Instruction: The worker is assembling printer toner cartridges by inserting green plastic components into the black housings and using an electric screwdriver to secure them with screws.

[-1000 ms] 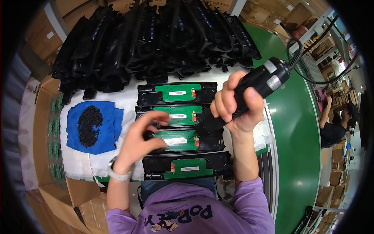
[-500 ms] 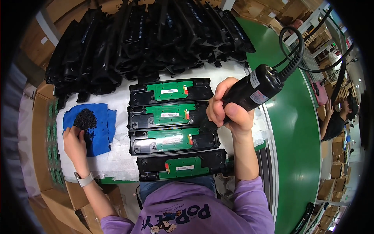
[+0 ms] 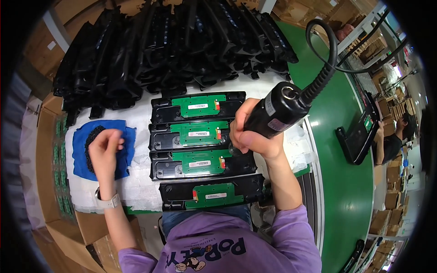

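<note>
My right hand [image 3: 258, 132] is wrapped around a black corded electric screwdriver [image 3: 277, 109], tilted with its cable end up and to the right. Its lower end is hidden behind my fingers, over the right part of the middle panels. Several long black plastic panels lie in a column, each with a green circuit board [image 3: 200, 132] on it. My left hand [image 3: 104, 148], thumb and fingers drawn together, is raised over a blue cloth [image 3: 123, 166]. Whatever the fingertips hold is too small to make out. Partly behind this hand is a heap of tiny black screws [image 3: 93, 136].
A big pile of black plastic housings [image 3: 173, 50] covers the far side of the table. On the left stands a cardboard box [image 3: 48, 150] with green boards. A green conveyor [image 3: 343, 182] runs along the right, where another person [image 3: 393, 141] handles a black panel [image 3: 359, 132].
My left hand has lifted off the screw heap and moved right. My right hand has brought the screwdriver left and slightly down. A black panel has appeared by the other person.
</note>
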`<action>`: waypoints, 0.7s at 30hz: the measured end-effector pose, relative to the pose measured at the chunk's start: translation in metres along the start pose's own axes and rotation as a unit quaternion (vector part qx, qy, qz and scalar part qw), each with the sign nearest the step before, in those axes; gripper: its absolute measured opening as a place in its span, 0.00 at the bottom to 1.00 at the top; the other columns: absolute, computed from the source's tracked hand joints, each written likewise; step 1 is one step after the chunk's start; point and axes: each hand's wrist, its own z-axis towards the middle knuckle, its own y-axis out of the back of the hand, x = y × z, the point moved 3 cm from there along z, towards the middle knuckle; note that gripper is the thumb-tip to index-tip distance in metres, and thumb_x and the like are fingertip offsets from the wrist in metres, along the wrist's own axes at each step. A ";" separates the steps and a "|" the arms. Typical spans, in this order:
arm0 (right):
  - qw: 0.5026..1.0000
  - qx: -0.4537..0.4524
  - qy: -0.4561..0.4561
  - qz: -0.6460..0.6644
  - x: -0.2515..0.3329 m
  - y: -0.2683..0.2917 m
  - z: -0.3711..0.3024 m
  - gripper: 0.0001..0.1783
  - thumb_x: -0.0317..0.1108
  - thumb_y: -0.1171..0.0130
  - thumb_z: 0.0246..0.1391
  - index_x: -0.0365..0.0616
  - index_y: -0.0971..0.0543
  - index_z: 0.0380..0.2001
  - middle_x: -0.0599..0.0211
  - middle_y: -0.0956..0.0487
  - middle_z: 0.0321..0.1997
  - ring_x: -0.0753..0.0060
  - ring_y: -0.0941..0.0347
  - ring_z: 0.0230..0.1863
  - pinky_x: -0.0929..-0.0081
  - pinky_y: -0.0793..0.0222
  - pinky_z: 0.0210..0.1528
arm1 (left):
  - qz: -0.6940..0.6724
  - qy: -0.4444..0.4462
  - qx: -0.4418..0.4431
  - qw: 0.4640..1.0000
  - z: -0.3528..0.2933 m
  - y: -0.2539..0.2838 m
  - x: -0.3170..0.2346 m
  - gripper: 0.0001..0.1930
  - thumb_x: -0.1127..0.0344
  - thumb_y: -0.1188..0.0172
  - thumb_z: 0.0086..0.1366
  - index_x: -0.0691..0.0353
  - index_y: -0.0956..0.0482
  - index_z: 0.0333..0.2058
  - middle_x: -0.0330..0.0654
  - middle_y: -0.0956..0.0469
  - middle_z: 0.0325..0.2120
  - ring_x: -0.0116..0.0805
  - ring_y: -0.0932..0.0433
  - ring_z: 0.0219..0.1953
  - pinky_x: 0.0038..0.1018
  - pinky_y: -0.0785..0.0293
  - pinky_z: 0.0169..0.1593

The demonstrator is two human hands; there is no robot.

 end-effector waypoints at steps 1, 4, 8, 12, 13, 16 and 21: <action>1.000 -0.001 0.001 -0.001 0.000 0.002 -0.001 0.11 0.24 0.43 0.36 0.39 0.35 0.24 0.68 0.35 0.13 0.78 0.40 0.11 0.80 0.43 0.16 | -0.058 0.029 0.026 0.998 -0.001 -0.016 -0.007 0.05 0.71 0.42 0.60 0.68 0.22 0.30 0.36 0.23 0.22 0.20 0.27 0.23 0.14 0.31 0.29; 1.000 0.004 0.003 0.010 0.000 0.002 0.001 0.10 0.24 0.44 0.36 0.39 0.35 0.23 0.68 0.35 0.13 0.78 0.40 0.11 0.81 0.43 0.16 | -0.104 0.041 0.114 0.987 -0.006 -0.052 -0.022 0.05 0.72 0.41 0.59 0.68 0.21 0.31 0.37 0.22 0.22 0.19 0.26 0.22 0.14 0.31 0.27; 0.996 0.011 0.026 0.085 0.005 -0.004 0.000 0.10 0.19 0.40 0.36 0.39 0.28 0.25 0.72 0.29 0.17 0.83 0.35 0.15 0.86 0.41 0.17 | -0.143 0.095 0.210 0.963 -0.018 -0.087 -0.039 0.06 0.71 0.42 0.59 0.66 0.21 0.34 0.38 0.21 0.24 0.19 0.25 0.23 0.13 0.33 0.27; 0.967 0.054 0.145 0.202 0.018 -0.008 0.001 0.16 0.30 0.39 0.43 0.37 0.32 0.34 0.70 0.31 0.16 0.79 0.34 0.16 0.81 0.37 0.21 | -0.226 0.127 0.275 0.926 -0.033 -0.104 -0.041 0.08 0.68 0.45 0.62 0.66 0.22 0.34 0.38 0.21 0.24 0.20 0.26 0.24 0.14 0.33 0.28; 0.949 0.049 0.194 0.241 0.024 -0.011 0.002 0.19 0.35 0.38 0.45 0.37 0.33 0.36 0.70 0.32 0.16 0.78 0.35 0.15 0.79 0.37 0.21 | -0.250 0.135 0.289 0.914 -0.037 -0.108 -0.041 0.08 0.67 0.45 0.63 0.66 0.22 0.34 0.37 0.22 0.23 0.20 0.26 0.24 0.14 0.33 0.28; 0.934 0.035 0.268 0.236 0.035 -0.015 0.007 0.24 0.52 0.47 0.53 0.41 0.34 0.39 0.71 0.32 0.17 0.76 0.37 0.12 0.72 0.35 0.22 | -0.281 0.150 0.296 0.901 -0.044 -0.113 -0.048 0.09 0.66 0.46 0.63 0.67 0.23 0.34 0.38 0.22 0.23 0.20 0.27 0.23 0.15 0.33 0.28; 0.930 0.002 0.291 0.227 0.032 -0.023 0.008 0.23 0.53 0.50 0.54 0.42 0.35 0.38 0.72 0.34 0.17 0.77 0.39 0.12 0.71 0.35 0.23 | -0.316 0.144 0.297 0.890 -0.049 -0.114 -0.053 0.06 0.71 0.44 0.62 0.66 0.23 0.35 0.40 0.22 0.25 0.21 0.26 0.24 0.15 0.33 0.29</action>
